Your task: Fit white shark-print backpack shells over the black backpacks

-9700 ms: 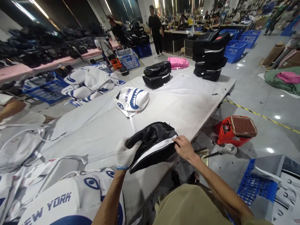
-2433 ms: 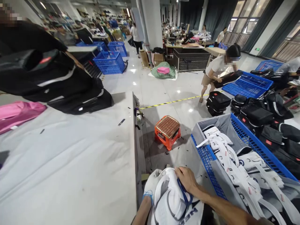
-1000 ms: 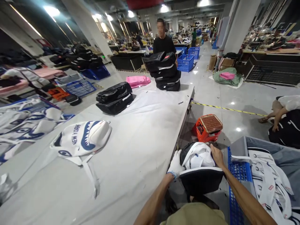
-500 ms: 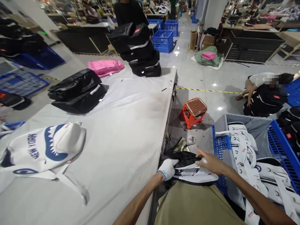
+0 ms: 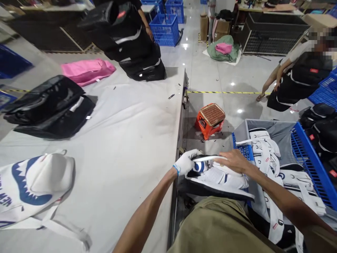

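A white bag (image 5: 210, 178) with black edging and blue print is held in front of my body, beside the table's right edge. My left hand (image 5: 187, 162), in a white glove with a blue cuff, is closed on its left rim. On the upper right rim, my bare right hand (image 5: 233, 161) has its fingers wrapped over the white fabric. The mouth of the bag gapes between my hands, showing white and blue material. At the table's left lies another white bag (image 5: 44, 182) with a blue toothed mouth print, its straps spread out.
Black bags lie on the white table (image 5: 126, 151), with a pink bag (image 5: 88, 71) behind them. An orange stool (image 5: 210, 121) stands on the floor. To the right, a blue crate (image 5: 313, 163) holds several white bags. Two people handle black bags farther off.
The bag in my hands has been raised and turned, so its white and blue inside shows more. At the right, the crouching person has risen with the black bags. My view has shifted.
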### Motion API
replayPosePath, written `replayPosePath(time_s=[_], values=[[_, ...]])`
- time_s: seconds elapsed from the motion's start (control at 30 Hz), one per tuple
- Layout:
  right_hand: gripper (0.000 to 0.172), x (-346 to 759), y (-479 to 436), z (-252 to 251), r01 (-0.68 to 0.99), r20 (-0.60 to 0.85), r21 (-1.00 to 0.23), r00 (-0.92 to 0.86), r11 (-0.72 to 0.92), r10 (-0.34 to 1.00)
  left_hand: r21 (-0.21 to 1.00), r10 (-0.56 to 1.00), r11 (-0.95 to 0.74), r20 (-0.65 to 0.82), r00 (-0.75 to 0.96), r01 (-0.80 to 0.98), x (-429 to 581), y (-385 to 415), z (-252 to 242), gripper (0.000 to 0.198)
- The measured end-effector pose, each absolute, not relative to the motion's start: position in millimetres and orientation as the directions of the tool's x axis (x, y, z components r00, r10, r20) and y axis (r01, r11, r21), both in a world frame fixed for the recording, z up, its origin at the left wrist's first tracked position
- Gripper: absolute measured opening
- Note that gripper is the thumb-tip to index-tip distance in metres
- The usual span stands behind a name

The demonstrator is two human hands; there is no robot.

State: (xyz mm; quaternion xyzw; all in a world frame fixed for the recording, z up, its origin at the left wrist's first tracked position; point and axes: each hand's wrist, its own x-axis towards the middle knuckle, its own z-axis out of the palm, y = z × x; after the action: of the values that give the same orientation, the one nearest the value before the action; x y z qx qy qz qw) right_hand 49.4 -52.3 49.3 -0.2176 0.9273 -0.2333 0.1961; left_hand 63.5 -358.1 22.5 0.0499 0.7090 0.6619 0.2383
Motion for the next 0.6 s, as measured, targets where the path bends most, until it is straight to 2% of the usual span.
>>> replayPosePath(time_s=[0.07,0.13,0.2,0.3,0.47,0.53,0.6], values=[[0.083,16.8,-68.0,29.8,-0.253,-0.294,-0.556,-0.831,0.792,-0.472,0.942,0.298,0.033,-0.329,-0.896,-0.334,41.2,-356.7,-6.1,0.057],[0.088,-6.1,-85.9,0.1,-0.177,-0.342,-0.547,-0.845,0.818,-0.412,0.921,0.208,0.022,-0.386,-0.899,-0.39,27.3,-355.7,-36.4,0.051],[0.085,-18.5,-101.0,-29.5,-0.143,-0.375,-0.51,-0.851,0.848,-0.369,0.908,0.154,0.027,-0.417,-0.896,-0.418,20.1,-355.6,-58.7,0.049],[0.079,-24.2,-111.7,-57.3,-0.165,-0.365,-0.5,-0.85,0.85,-0.38,0.899,0.149,0.017,-0.434,-0.888,-0.437,16.8,-356.7,-70.7,0.052],[0.076,-27.0,-99.4,-55.3,-0.164,-0.321,-0.514,-0.873,0.842,-0.367,0.908,0.116,0.012,-0.418,-0.901,-0.419,29.8,-358.5,-66.8,0.045],[0.066,-25.7,-86.3,-42.0,-0.13,-0.262,-0.582,-0.904,0.802,-0.337,0.918,0.088,-0.007,-0.395,-0.914,-0.397,41.3,-358.6,-68.5,0.043],[0.052,-16.2,-70.6,-23.1,-0.103,-0.136,-0.672,-0.956,0.733,-0.259,0.921,0.062,-0.036,-0.384,-0.921,-0.387,55.0,-357.7,-72.2,0.042]])
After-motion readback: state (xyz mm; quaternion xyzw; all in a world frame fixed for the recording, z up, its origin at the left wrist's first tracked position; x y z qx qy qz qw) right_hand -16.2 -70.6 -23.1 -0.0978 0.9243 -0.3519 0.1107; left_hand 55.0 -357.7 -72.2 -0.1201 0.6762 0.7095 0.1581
